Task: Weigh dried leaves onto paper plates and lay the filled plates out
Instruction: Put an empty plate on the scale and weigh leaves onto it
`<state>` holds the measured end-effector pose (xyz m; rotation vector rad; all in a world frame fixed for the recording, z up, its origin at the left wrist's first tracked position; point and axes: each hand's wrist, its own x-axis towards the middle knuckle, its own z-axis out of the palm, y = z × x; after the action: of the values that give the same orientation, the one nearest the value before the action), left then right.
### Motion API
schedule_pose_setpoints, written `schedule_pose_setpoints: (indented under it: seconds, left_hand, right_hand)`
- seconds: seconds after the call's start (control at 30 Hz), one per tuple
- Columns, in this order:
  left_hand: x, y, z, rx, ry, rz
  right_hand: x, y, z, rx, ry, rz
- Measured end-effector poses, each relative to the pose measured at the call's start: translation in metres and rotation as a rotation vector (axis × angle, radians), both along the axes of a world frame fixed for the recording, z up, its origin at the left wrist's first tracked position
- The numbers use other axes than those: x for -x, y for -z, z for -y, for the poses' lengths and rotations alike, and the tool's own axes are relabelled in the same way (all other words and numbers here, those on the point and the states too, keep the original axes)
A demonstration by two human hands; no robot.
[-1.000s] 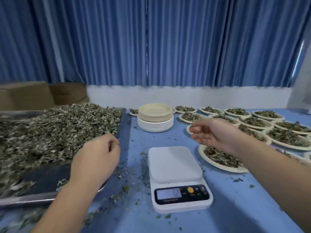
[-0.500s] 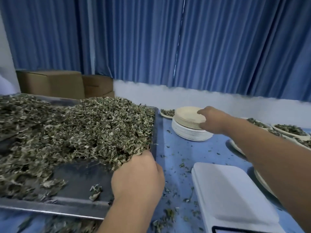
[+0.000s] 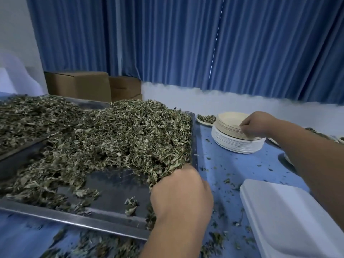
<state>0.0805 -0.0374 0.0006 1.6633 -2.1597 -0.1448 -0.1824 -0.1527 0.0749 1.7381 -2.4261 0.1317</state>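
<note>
At the tabletop (image 3: 232,164), my left hand (image 3: 180,194) grips dried leaves (image 3: 130,138) as my right hand (image 3: 256,124) pinches a paper plate (image 3: 229,120) due on the scale (image 3: 290,216).

My left grip (image 3: 181,198) has its fingertips buried in the dried leaves (image 3: 130,138), out of sight. The scale (image 3: 290,220) is cut off at the edge of view; my right forearm (image 3: 316,164) hides most filled plates (image 3: 311,129).
</note>
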Motion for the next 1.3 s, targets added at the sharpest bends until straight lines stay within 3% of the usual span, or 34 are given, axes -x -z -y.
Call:
schedule_pose_setpoints:
  seconds: [0.13, 0.3, 0.57, 0.87, 1.13, 1.3]
  left_hand:
    - [0.000, 0.001, -0.001, 0.039, -0.015, 0.002]
    - [0.001, 0.003, 0.000, 0.057, -0.013, 0.008]
    - [0.000, 0.003, 0.000, 0.074, -0.024, -0.010]
    - [0.000, 0.007, 0.004, 0.052, -0.017, -0.008]
    - [-0.003, 0.004, 0.001, 0.004, -0.015, -0.060]
    - [-0.005, 0.004, 0.000, -0.002, -0.023, -0.142]
  right_hand:
    - [0.005, -0.005, -0.001, 0.123, 0.003, 0.116]
    - [0.007, -0.005, -0.011, 0.272, -0.042, 0.125]
    - [-0.016, 0.023, -0.124, 0.475, -0.412, 0.128]
    - [-0.008, 0.050, -0.249, 0.368, -0.503, 0.275]
    - [0.002, 0.060, -0.275, 0.136, -0.517, 0.238]
    - [0.007, 0.054, -0.281, 0.106, -0.480, 0.314]
